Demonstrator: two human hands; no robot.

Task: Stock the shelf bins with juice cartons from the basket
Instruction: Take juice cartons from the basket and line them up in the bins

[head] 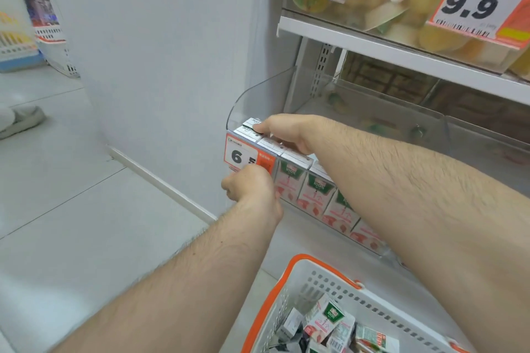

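Now, take the price tag (243, 156) on the bin's front left corner as your landmark. Your right hand (282, 132) lies just above and behind it, palm down on the tops of the juice cartons (312, 192) lined up in the clear shelf bin (258, 94); the fingers are held together and curl over the leftmost carton top, pressing on it, though whether they pinch it or only push it you cannot tell from this angle. Your left hand (252, 190) sits just below and in front of the tag, fingers curled in against the bin's front face; what they hold, if anything, is hidden.

The row of cartons runs rightward from the tag along the bin front, standing upright and touching one another. More loose cartons (324, 321) lie tumbled in the orange-rimmed basket (289, 278), well below and to the right of the tag.

Expect these cartons to be small, fairly light and box-stiff, but they will likely dent at the corners if you squeeze hard. The printed faces look smooth, so they may slide against each other. Take each by its two broad sides, thumb opposite fingers, rather than by the folded top flaps. When seating one into the row, press flat on its top as your right hand does, so the neighbours are not tipped.
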